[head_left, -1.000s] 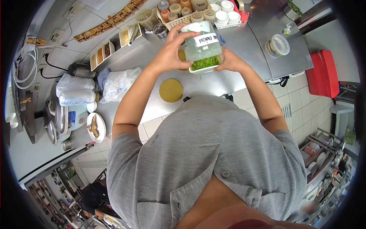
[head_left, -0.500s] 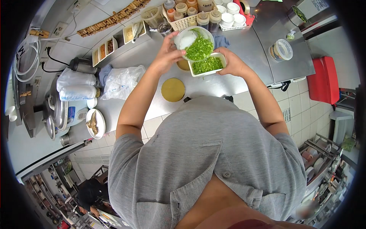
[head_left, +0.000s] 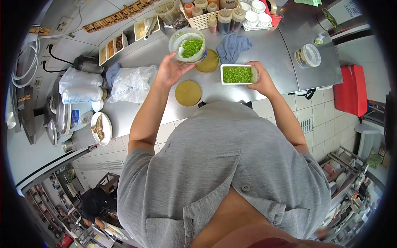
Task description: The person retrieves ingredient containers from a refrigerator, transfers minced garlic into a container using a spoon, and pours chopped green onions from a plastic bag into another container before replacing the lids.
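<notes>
A round clear tub (head_left: pixel 175 40) with chopped green onion (head_left: pixel 192 48) inside rests in my left hand (head_left: pixel 173 71), whose fingers reach under and along its side. My right hand (head_left: pixel 261 78) grips the right end of a white rectangular container (head_left: pixel 223 81), filled with chopped green onion (head_left: pixel 237 75). The two vessels are apart, both above the steel counter. One round gold board (head_left: pixel 188 93) lies in front of the tub, and a second gold board (head_left: pixel 209 62) is partly covered by it.
A blue cloth (head_left: pixel 233 48) lies behind the white container. Squeeze bottles (head_left: pixel 224 20) and stacked small white dishes (head_left: pixel 251 19) stand at the back. Plastic bags (head_left: pixel 131 84) are at the left, a clear tub (head_left: pixel 307 56) at the right. A co-worker (head_left: pixel 97 202) is at the lower left.
The tub, tipped over the white container before, is now more upright and has moved left. The white container has moved right, away from it. Most of the green onion left in the tub is now visible.
</notes>
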The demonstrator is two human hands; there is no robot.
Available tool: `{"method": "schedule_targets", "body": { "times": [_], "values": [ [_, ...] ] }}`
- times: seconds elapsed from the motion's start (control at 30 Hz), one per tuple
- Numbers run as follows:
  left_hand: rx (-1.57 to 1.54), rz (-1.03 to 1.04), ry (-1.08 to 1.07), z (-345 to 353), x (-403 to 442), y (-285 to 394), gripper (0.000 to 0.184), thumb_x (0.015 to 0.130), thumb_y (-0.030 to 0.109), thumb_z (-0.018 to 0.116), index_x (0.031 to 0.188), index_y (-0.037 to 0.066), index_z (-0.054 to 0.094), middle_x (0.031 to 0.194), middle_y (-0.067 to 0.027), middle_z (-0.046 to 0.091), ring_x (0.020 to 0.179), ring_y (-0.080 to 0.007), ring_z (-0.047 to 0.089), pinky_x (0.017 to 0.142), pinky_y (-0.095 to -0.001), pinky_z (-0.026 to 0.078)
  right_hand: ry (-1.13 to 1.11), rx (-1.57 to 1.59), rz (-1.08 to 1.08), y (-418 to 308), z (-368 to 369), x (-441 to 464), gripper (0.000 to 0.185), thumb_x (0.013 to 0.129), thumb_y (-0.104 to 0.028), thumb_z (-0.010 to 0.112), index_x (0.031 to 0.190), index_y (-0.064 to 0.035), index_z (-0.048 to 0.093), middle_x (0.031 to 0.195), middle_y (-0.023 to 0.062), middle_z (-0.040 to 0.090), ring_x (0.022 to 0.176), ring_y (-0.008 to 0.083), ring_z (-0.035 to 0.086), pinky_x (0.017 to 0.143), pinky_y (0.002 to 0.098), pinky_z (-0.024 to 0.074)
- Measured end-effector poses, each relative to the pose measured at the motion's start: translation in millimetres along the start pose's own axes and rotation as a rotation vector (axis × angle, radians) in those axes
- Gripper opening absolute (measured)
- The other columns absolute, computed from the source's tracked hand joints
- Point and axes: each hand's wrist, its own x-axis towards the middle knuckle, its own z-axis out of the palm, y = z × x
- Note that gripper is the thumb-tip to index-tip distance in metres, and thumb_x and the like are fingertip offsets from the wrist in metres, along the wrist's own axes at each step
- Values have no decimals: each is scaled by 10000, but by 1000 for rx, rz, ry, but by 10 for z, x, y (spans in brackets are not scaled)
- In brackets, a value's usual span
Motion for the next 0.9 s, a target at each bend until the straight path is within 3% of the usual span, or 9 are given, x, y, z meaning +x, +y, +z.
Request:
{"method": "schedule_targets", "body": {
  "times": [0.23, 0.37, 0.47, 0.53, 0.57, 0.6, 0.67, 0.8, 0.9],
  "values": [
    [-11, 41, 70, -65, -18, -14, 717, 894, 316, 714, 1447, 41, 351, 1443, -250, 409, 1343, -426, 479, 1105, -572, 484, 280, -6, 137, 522, 43, -83, 731, 609, -11, 838, 1270, -60, 532, 1213, 156, 604, 1175, 304, 586, 1039, 372, 452],
    [44, 9, 40, 41, 34, -62, 806, 902, 423, 683, 1515, 68, 299, 1461, -275, 395, 1361, -441, 465, 1108, -558, 478, 248, 2, 202, 702, 50, -140, 826, 608, -67, 890, 1341, -71, 511, 1234, 154, 607, 1160, 295, 592, 1022, 376, 466],
    [57, -53, -84, 252, 90, -61, 880, 905, 528, 633, 1559, 78, 252, 1486, -301, 375, 1351, -460, 480, 1100, -547, 479, 375, -695, 16, 186, 21, -31, 840, 631, -137, 903, 1375, -54, 522, 1387, 162, 534, 1271, 349, 528, 1093, 423, 425],
    [52, -84, -151, 466, 112, -90, 917, 904, 576, 605, 1576, 77, 229, 1499, -314, 363, 1340, -470, 494, 1096, -543, 479, 418, -119, 13, 1, 95, 96, 914, 713, -218, 906, 1481, -81, 430, 1503, 175, 448, 1339, 372, 464, 1140, 497, 368],
    [-4, -143, -197, 574, 124, -122, 929, 901, 594, 598, 1576, 74, 228, 1505, -318, 360, 1323, -476, 511, 1092, -545, 479, 211, 694, 210, -137, 177, 184, 879, 863, -423, 784, 1559, -128, 336, 1579, 174, 376, 1413, 398, 398, 1157, 598, 311],
    [-58, -204, -245, 665, 148, -170, 941, 897, 612, 590, 1576, 71, 227, 1511, -321, 357, 1306, -482, 527, 1089, -548, 479, 216, 693, 209, -272, 238, 262, 879, 863, -423, 784, 1559, -128, 336, 1579, 174, 376, 1413, 398, 398, 1157, 598, 311],
    [-50, -252, -256, 774, 218, -312, 927, 905, 607, 593, 1575, 70, 241, 1510, -298, 383, 1299, -470, 538, 1092, -560, 469, -95, 1519, 454, -467, 309, 391, 887, 916, -630, 609, 1597, -164, 283, 1621, 164, 336, 1450, 414, 378, 1122, 690, 316],
    [211, -231, -293, 837, 261, -383, 831, 954, 608, 569, 1538, 60, 345, 1438, -221, 517, 1282, -401, 561, 1094, -544, 459, -333, 1898, 358, -488, 387, 431, 895, 917, -712, 492, 1602, -177, 281, 1641, 156, 312, 1469, 424, 361, 1097, 743, 323],
    [294, -119, -284, 713, 342, -269, 793, 951, 611, 589, 1506, 70, 419, 1413, -186, 554, 1253, -360, 579, 1065, -539, 472, -82, 1848, 439, -446, 348, 381, 852, 919, -662, 519, 1585, -170, 316, 1616, 169, 351, 1448, 429, 390, 1121, 688, 358]
  ]
}}
